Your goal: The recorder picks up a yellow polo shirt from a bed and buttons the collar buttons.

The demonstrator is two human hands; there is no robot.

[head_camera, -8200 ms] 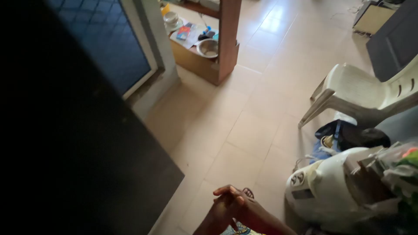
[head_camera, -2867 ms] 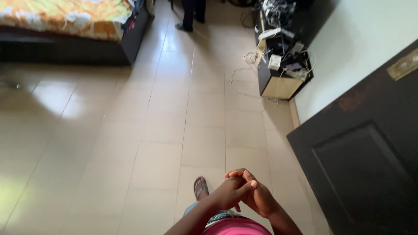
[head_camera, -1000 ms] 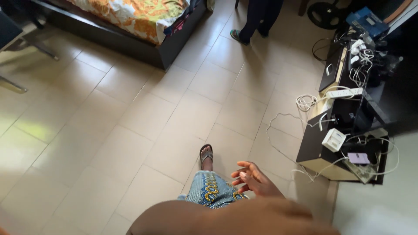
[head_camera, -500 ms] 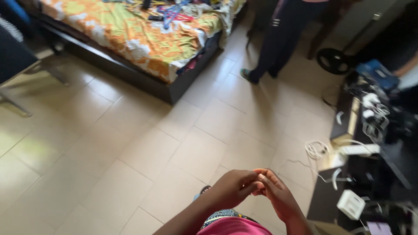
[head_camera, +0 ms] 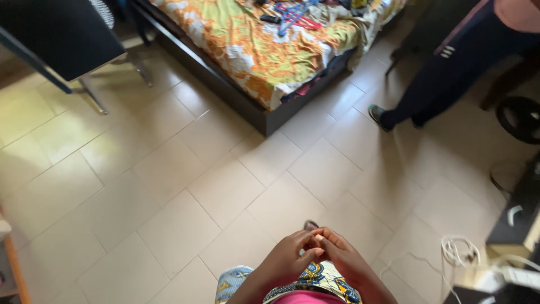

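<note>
Above tiled floor [head_camera: 169, 186], left hand [head_camera: 289, 260] against right hand [head_camera: 343, 260]

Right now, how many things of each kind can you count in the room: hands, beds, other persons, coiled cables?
Hands, clasped and empty: 2, left hand and right hand
Bed: 1
Other person: 1
White coiled cable: 1
Total: 5
</note>
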